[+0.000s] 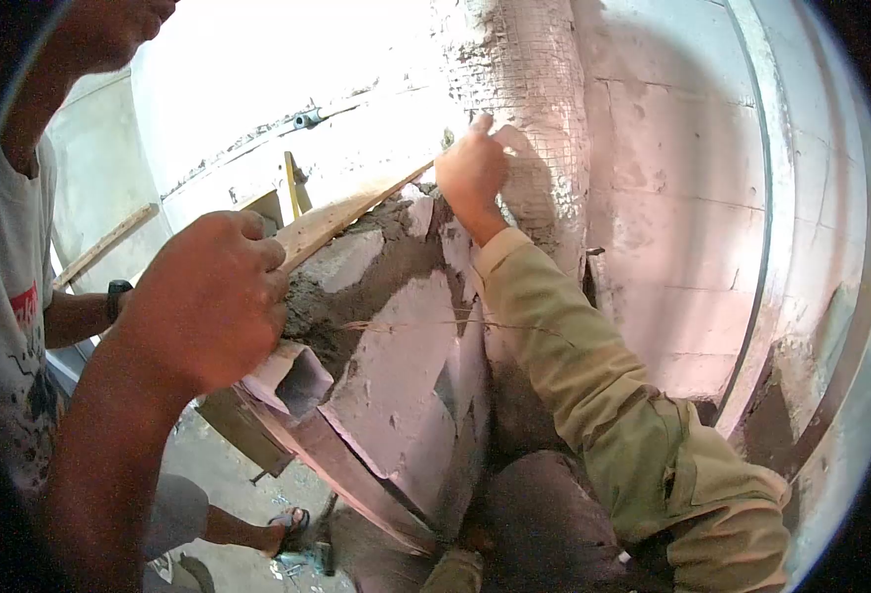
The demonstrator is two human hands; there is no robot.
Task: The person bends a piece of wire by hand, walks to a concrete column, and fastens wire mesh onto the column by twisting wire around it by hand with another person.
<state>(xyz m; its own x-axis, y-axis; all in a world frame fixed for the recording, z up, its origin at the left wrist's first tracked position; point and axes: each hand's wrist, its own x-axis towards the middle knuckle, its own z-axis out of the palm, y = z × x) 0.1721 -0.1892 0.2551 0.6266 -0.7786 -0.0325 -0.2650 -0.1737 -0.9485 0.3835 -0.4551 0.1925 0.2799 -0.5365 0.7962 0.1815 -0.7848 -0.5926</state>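
Observation:
My left hand (213, 296), large in the foreground, is closed around the lower end of a thin wooden strip (336, 219). At the strip's far upper end, my right hand (470, 178) is also closed on it, its sleeve reaching to the wrist. The strip slants up to the right along the edge of a block surface (411, 366) patched with wet grey mortar (341, 296). Just below my left hand, the open end of a square hollow tube (302, 381) sticks out. A thin wire or string (420, 323) crosses the blocks.
A co-worker in a light shirt (5, 237) stands close on the left, with a watch (118, 295) on one wrist. Mesh covers a column (524, 79) behind my right hand. A blue pipe end (307, 119) projects from the far wall. A sandalled foot (289, 522) is below.

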